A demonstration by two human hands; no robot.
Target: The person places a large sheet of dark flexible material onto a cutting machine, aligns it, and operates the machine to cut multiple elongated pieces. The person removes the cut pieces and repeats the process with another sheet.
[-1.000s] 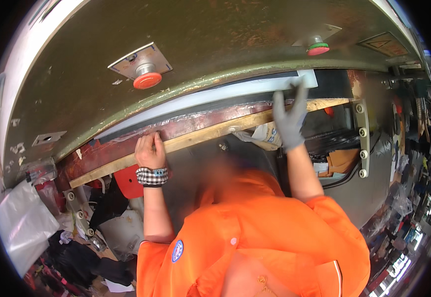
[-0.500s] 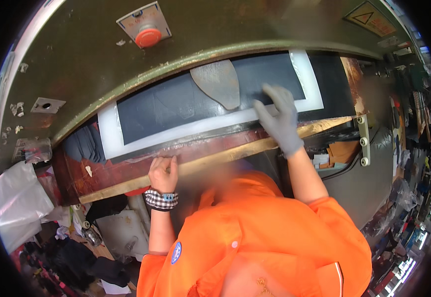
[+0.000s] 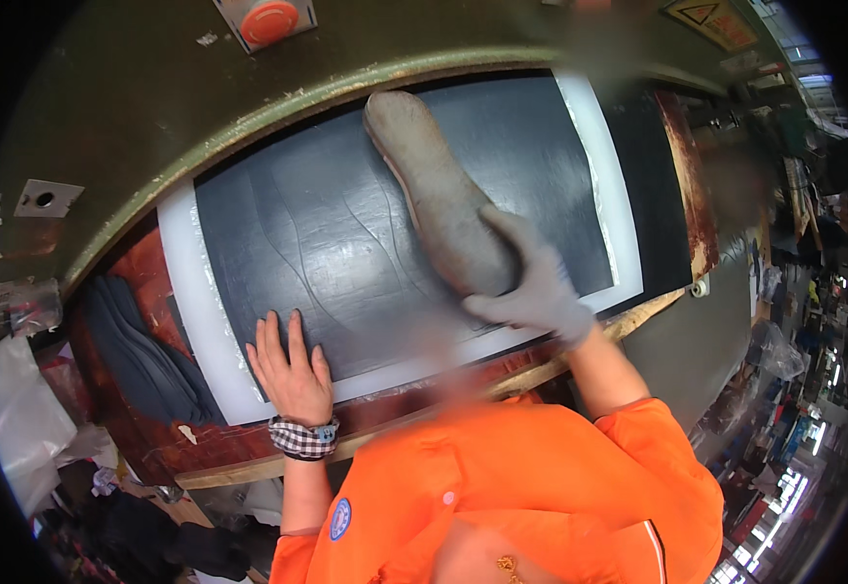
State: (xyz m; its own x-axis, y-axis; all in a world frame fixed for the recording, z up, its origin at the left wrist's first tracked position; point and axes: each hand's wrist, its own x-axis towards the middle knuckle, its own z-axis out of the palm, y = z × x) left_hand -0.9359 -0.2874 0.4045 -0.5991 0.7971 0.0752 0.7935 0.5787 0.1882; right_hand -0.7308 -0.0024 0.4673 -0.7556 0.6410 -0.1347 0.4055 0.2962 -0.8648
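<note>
A grey sole-shaped cutting die [image 3: 422, 165] lies at a slant on a black sheet [image 3: 278, 229]. My right hand [image 3: 533, 287], in a grey glove, grips the die's near, rounded end, thumb on one side and fingers on the other. Sole-shaped outlines show in the sheet to the left of the die. My bare left hand [image 3: 291, 370], with a checked band at its wrist, rests with fingers spread on the sheet's near left corner. Under the sheet is a white board [image 3: 200, 321], its border showing round the sheet.
Dark sole-shaped pieces [image 3: 142, 346] lie stacked left of the board on the red-brown table [image 3: 239, 436]. A green machine body [image 3: 142, 117] with a red push button [image 3: 268, 21] overhangs the far edge. A clear plastic bag [image 3: 25, 419] hangs at the left.
The board and sheet now show farther out from under the machine. My right hand has come down onto the die and grips it. My left hand has opened from a fist onto the sheet.
</note>
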